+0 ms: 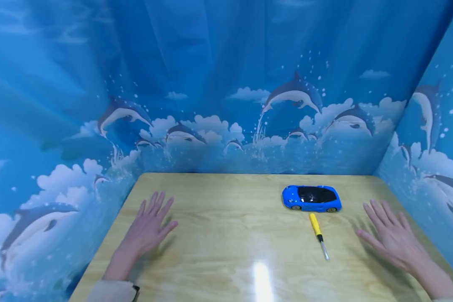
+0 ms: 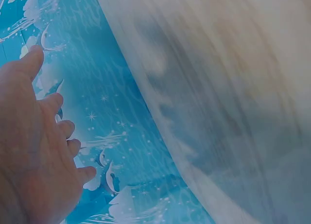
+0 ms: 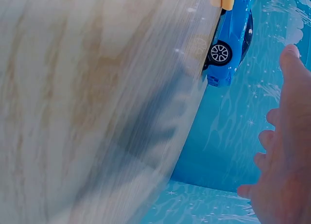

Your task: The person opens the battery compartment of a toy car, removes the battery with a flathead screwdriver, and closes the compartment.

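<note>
1. So the left hand is over the left side of the table, fingers spread and relaxed, grasping nothing. The nearest thing to it is the tabletop.
2. Same deal with the right hand: fingers stretched out and released, out by the right edge. Both look held a bit above the wood, since each throws a shadow in its wrist view.
3. The blue toy car is toward the back right of the table, standing on its wheels, side-on to the person. I'd guess that's simply how it rests steadiest.
4. The screwdriver lies flat between the car and the person, well apart from the left hand. Its yellow handle points at the car and the metal tip points back this way. Probably flat because nothing's propping it. Can't tell if the handle end touches the car or is just beside it.
5. Hard-to-see stuff: the table's near edge is cut off, and glare washes out a patch of wood. The right wrist view catches only a bit of yellow handle, cropped at the top, with the car cut off too. The left wrist view misses both, and its wood is blurry.
6. Behind it all hangs a dolphin curtain.
</note>
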Demonstrator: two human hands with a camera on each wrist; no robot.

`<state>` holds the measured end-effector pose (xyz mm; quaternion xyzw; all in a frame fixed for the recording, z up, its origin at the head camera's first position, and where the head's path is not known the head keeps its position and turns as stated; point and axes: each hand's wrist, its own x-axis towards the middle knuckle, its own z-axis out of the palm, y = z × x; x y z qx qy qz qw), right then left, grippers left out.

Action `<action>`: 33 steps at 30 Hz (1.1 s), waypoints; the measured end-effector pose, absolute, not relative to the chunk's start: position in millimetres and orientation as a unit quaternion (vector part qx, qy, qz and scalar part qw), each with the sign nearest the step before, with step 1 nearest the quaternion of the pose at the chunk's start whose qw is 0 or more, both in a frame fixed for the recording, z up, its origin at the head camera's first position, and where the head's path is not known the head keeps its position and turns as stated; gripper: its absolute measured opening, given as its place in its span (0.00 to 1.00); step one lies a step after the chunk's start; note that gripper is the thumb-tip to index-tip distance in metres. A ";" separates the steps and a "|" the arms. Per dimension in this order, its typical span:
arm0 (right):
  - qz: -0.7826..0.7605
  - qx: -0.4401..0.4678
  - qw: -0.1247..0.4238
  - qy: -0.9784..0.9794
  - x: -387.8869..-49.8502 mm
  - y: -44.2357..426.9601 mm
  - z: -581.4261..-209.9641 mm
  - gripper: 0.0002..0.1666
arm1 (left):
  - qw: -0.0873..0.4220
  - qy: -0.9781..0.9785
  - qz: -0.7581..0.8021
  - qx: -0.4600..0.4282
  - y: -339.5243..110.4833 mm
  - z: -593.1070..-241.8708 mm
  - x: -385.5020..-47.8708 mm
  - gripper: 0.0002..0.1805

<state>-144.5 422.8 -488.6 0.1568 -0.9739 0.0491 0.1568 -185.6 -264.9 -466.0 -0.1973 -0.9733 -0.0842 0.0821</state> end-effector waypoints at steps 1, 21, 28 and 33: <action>0.049 0.158 0.158 -0.974 -145.2 423.1 -488.2 0.55 | 0.086 -0.973 -0.084 -0.199 -263.4 -464.8 -186.6 0.42; 0.085 0.151 0.152 -0.973 -154.7 411.6 -482.4 0.52 | 0.097 -0.958 -0.110 -0.247 -210.5 -460.0 -206.5 0.40; 0.120 0.137 0.130 -0.975 -160.6 406.7 -480.8 0.51 | 0.098 -0.945 -0.130 -0.284 -176.5 -454.0 -216.1 0.39; 0.127 0.138 0.128 -0.974 -166.6 403.4 -480.2 0.49 | 0.079 -0.944 -0.141 -0.289 -152.5 -449.1 -222.2 0.41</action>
